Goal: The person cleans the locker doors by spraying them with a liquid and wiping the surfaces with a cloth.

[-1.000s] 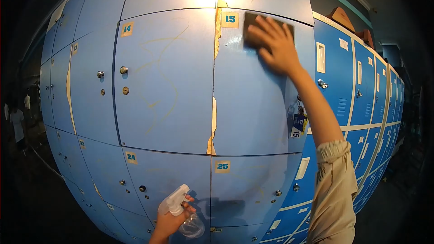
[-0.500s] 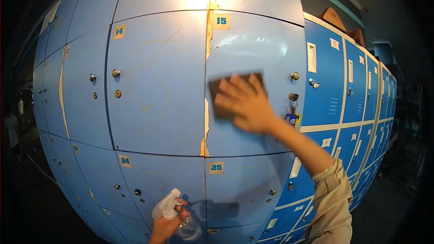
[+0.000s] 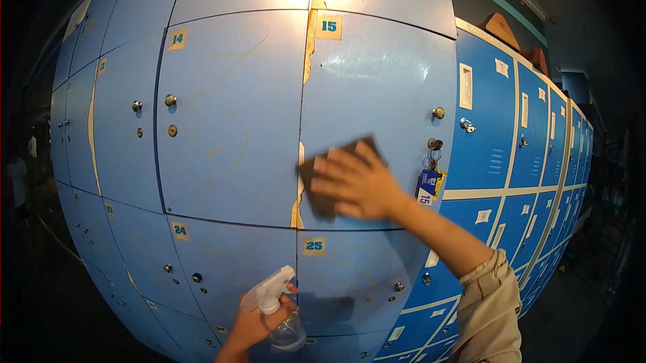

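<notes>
Head view: my right hand (image 3: 356,185) presses a dark square sponge (image 3: 323,188) flat, fingers spread, low on glossy blue locker door 15 (image 3: 377,87). My left hand (image 3: 259,322) grips a clear plastic spray bottle (image 3: 276,309) below, in a dim room.

A rolled-up beige sleeve (image 3: 491,302) covers the right arm.
</notes>
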`<move>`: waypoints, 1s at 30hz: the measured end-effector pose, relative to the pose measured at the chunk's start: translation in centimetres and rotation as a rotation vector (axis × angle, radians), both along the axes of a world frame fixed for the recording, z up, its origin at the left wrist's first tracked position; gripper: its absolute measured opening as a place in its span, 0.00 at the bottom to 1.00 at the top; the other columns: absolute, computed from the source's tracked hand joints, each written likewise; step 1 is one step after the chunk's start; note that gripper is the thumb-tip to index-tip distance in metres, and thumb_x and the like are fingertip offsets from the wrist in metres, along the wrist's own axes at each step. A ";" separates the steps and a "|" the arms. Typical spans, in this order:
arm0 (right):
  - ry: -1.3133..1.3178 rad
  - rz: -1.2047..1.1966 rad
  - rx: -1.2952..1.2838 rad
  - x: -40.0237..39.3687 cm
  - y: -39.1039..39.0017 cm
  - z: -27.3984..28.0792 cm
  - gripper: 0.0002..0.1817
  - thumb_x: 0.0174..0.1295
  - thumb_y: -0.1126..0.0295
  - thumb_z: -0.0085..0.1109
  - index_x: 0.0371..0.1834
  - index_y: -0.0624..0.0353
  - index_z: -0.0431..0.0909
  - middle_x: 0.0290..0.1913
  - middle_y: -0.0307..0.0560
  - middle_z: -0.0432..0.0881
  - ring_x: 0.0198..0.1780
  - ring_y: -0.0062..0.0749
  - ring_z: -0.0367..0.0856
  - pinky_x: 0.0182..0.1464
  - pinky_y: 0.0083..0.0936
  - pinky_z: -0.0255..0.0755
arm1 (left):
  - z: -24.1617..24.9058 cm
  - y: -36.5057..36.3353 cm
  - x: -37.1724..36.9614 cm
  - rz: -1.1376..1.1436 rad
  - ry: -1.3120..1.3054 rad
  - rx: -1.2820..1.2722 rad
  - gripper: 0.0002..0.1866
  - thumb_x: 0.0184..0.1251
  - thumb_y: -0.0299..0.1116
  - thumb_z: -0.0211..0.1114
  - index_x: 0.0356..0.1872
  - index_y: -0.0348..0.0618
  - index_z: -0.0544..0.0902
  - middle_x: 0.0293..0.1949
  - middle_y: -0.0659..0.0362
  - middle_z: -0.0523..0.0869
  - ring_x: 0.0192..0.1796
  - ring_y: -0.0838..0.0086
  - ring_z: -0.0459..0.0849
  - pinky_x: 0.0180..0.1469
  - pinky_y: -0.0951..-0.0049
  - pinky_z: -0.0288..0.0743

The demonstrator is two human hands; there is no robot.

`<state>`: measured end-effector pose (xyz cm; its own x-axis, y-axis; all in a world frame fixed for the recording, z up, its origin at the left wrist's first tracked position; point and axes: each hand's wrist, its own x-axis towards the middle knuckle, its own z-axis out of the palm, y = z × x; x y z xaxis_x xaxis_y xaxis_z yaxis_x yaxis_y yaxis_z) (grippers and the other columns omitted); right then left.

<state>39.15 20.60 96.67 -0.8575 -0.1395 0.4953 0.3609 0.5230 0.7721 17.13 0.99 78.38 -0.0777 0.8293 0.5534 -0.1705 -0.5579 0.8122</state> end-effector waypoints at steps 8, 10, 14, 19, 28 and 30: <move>0.786 0.032 0.355 0.3 3.7 18.2 0.31 0.66 0.42 0.51 0.72 0.33 0.68 0.77 0.40 0.62 0.78 0.42 0.54 0.75 0.58 0.43 | 0.7 0.1 1.5 0.053 0.097 -0.075 0.26 0.58 0.16 0.67 0.60 0.29 0.75 0.45 0.54 0.85 0.41 0.75 0.87 0.47 0.71 0.84; 0.879 0.033 0.393 0.0 4.2 20.2 0.32 0.67 0.39 0.48 0.73 0.33 0.67 0.77 0.42 0.61 0.79 0.45 0.52 0.75 0.61 0.39 | 0.3 0.1 1.5 0.036 0.069 -0.088 0.26 0.58 0.16 0.67 0.60 0.29 0.75 0.45 0.54 0.86 0.40 0.74 0.87 0.46 0.72 0.84; 0.865 0.020 0.350 -0.6 3.6 19.0 0.37 0.64 0.34 0.48 0.74 0.33 0.65 0.79 0.43 0.58 0.80 0.46 0.48 0.75 0.62 0.36 | 0.3 -0.1 1.4 0.036 0.058 -0.102 0.26 0.58 0.16 0.66 0.60 0.29 0.75 0.46 0.54 0.86 0.39 0.74 0.87 0.45 0.72 0.83; 0.678 0.000 0.210 -0.7 1.7 12.0 0.36 0.61 0.41 0.56 0.73 0.35 0.66 0.79 0.43 0.56 0.80 0.47 0.49 0.75 0.62 0.37 | 0.1 -0.3 1.1 0.045 0.056 -0.103 0.27 0.57 0.15 0.66 0.61 0.28 0.75 0.46 0.52 0.85 0.39 0.74 0.87 0.45 0.72 0.83; -0.008 -0.035 -0.133 0.3 -1.4 -9.7 0.44 0.54 0.43 0.63 0.77 0.34 0.60 0.81 0.39 0.52 0.81 0.40 0.46 0.76 0.59 0.38 | -0.9 0.0 0.8 -0.023 0.009 -0.037 0.28 0.60 0.16 0.66 0.64 0.29 0.72 0.50 0.50 0.83 0.41 0.73 0.86 0.44 0.72 0.84; -0.045 -0.003 -0.150 0.8 -0.8 -10.8 0.44 0.54 0.44 0.63 0.77 0.34 0.60 0.81 0.37 0.52 0.81 0.38 0.46 0.77 0.57 0.38 | -0.7 -0.2 0.8 -0.013 0.034 -0.081 0.25 0.61 0.16 0.65 0.61 0.30 0.72 0.47 0.50 0.82 0.41 0.72 0.86 0.45 0.70 0.84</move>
<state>39.91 19.80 85.88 -0.8794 -0.0639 0.4717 0.3299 0.6324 0.7008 17.90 0.83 77.68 -0.0491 0.8723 0.4866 -0.1491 -0.4881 0.8600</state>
